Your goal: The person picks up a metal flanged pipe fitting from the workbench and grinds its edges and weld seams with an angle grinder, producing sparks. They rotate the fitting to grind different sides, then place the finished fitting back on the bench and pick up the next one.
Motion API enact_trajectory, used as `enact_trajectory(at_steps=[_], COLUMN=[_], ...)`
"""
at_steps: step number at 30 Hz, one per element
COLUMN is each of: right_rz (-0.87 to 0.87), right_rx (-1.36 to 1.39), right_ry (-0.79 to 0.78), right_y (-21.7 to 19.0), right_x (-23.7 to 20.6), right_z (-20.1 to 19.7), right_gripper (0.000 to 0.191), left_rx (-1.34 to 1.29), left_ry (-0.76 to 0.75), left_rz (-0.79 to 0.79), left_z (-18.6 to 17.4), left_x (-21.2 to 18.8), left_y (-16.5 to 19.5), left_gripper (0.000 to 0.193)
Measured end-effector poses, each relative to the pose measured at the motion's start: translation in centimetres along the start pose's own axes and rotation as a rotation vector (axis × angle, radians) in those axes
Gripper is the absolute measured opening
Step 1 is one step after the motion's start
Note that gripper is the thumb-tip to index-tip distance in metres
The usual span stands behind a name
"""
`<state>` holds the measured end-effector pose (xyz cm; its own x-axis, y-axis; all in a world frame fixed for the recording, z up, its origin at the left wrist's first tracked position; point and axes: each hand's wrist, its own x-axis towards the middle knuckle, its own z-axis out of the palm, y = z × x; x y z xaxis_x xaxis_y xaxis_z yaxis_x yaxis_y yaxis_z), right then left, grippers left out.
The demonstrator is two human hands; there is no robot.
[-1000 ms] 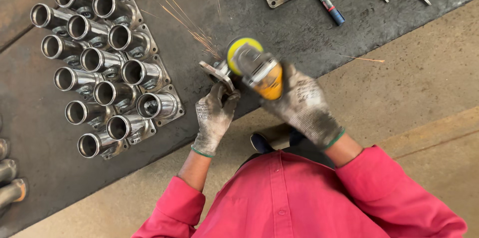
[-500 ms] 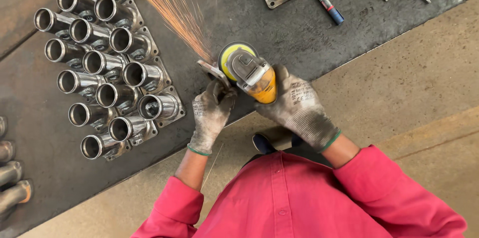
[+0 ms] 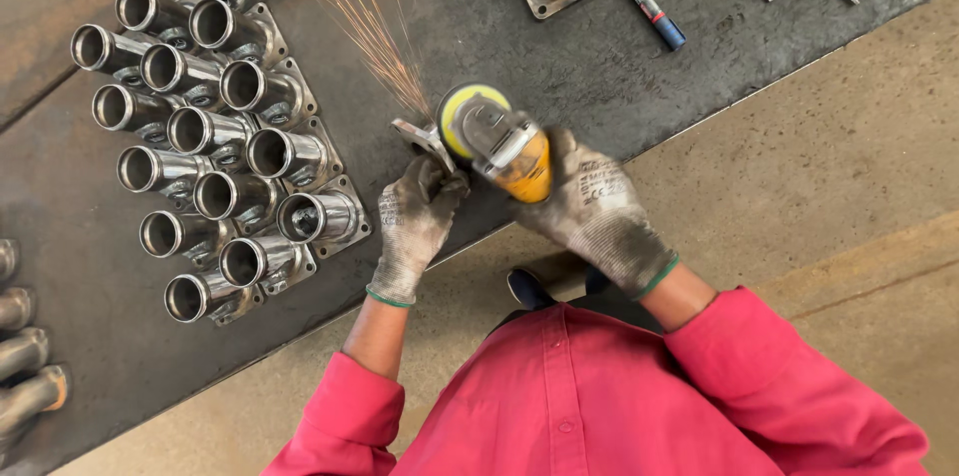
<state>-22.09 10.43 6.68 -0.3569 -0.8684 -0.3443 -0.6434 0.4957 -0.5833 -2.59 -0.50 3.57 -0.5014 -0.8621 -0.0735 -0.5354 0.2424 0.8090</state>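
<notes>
Over steel plate, left hand grips flange; right hand clasps grinder.

Angle grinder: yellow body, yellow-green disc guard, tilted, disc edge touching the workpiece at its 9 o'clock. Flanged metal piece: small grey plate, held tilted above the dark steel plate. Sparks fan toward 11 o'clock.
</notes>
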Motion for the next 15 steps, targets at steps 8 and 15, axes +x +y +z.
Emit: enact_trajectory(at_steps=[8, 15], right_rz=[0.013, -0.294], right_rx=[0.011, -0.037], right_ry=[0.042, 0.258], right_y=[0.0, 0.4], right_x=[0.4, 0.5], right_z=[-1.2, -0.3], right_gripper=[0.076, 0.077], left_rx=[0.030, 0.048], left_ry=[0.005, -0.017], left_rz=[0.013, 0.032], left_z=[-0.2, -1.1], left_x=[0.2, 0.8], left_y=[0.6, 0.6], left_gripper=[0.016, 0.008])
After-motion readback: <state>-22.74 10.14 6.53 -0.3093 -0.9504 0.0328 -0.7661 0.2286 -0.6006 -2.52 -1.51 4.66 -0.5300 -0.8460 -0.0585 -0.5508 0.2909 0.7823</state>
